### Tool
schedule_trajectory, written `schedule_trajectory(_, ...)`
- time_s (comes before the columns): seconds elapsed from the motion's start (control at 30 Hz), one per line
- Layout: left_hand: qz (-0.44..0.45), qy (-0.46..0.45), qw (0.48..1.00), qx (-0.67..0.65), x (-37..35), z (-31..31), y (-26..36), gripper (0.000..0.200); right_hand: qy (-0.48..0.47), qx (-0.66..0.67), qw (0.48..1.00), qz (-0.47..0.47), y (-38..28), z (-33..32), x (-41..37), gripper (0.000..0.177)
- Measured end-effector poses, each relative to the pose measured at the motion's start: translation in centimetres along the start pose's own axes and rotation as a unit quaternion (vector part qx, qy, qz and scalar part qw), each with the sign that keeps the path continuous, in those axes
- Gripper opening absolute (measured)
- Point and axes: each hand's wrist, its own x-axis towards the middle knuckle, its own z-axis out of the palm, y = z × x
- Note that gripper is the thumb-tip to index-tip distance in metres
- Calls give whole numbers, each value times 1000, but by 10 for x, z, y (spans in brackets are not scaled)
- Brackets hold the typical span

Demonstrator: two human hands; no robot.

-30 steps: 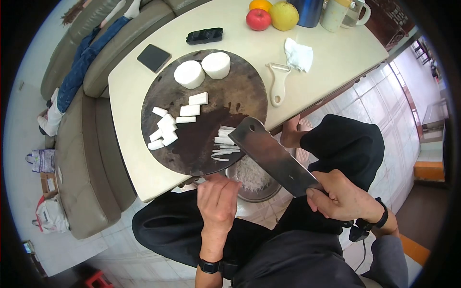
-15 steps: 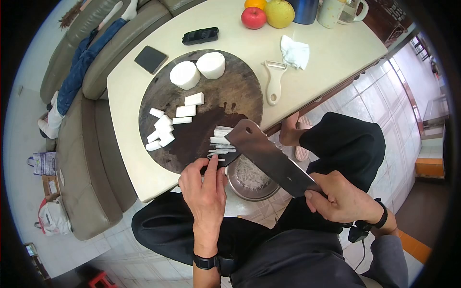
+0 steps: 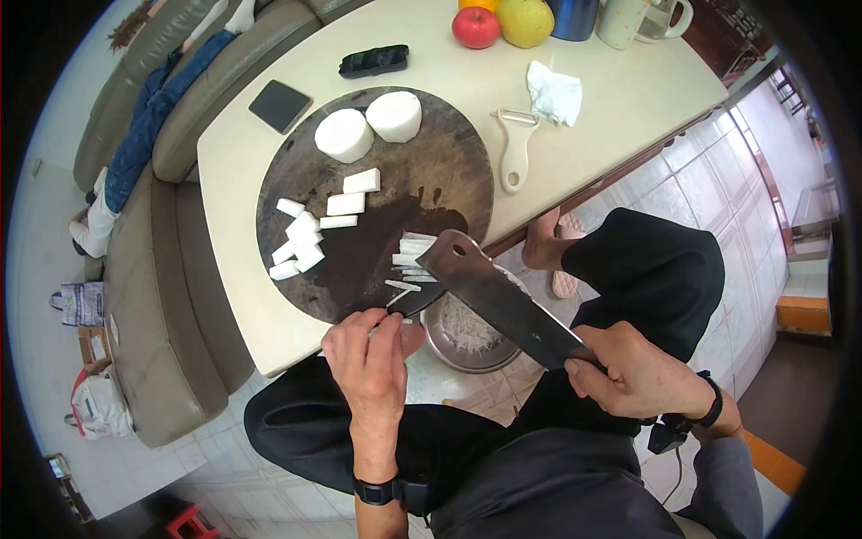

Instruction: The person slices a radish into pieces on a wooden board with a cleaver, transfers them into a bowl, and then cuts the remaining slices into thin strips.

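Observation:
My right hand point(image 3: 628, 370) grips a cleaver point(image 3: 503, 305), its broad blade slanting up and left over a metal bowl point(image 3: 438, 353). White shreds point(image 3: 469, 325) lie in the bowl. At the near edge of the round wooden chopping board point(image 3: 449, 135), my left hand point(image 3: 373, 359) has its fingers bent together around thin white radish strips; a loose strip point(image 3: 401, 285) lies just beyond the fingertips. A small stack of strips point(image 3: 416, 244) sits beside the blade tip. Two thick radish rounds point(image 3: 344, 136) stand at the board's far side, and several cut blocks point(image 3: 298, 241) lie at its left.
On the cream table point(image 3: 242, 296) are a phone point(image 3: 280, 107), a black case point(image 3: 373, 61), a peeler point(image 3: 515, 151), a crumpled tissue point(image 3: 554, 92), an apple point(image 3: 475, 28), a pear point(image 3: 525, 22) and cups point(image 3: 621, 22). Another person's legs point(image 3: 157, 117) rest on the sofa point(image 3: 166, 341).
My left hand has drawn slightly left and back, its fingers curling in more, and the strips by it have shifted. The cleaver has barely moved.

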Motion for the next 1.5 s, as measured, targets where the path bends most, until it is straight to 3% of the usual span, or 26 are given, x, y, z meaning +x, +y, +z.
schedule_trajectory(0.23,21,-5,999,26,9,-12,-13,23,-65,-37,997,-15,-9,1,9,13)
schedule_trajectory(0.57,12,22,998,56,15,-10,-22,21,-80,-48,995,-25,-13,4,27,15)
schedule_trajectory(0.67,19,0,998,54,17,-9,-20,23,-98,-20,995,-9,-18,4,36,17)
schedule_trajectory(0.73,11,-14,999,39,15,-9,-19,23,-116,18,990,73,-26,2,38,17)
schedule_trajectory(0.93,-30,-33,999,-8,7,-10,-16,24,-86,44,985,141,-39,-10,32,15)
schedule_trajectory(1.13,-24,-34,999,-22,3,-10,-20,28,-72,-41,994,77,-27,-8,25,13)
schedule_trajectory(1.5,-43,-23,998,-29,11,-13,-12,26,-64,-20,994,90,-32,-11,25,13)
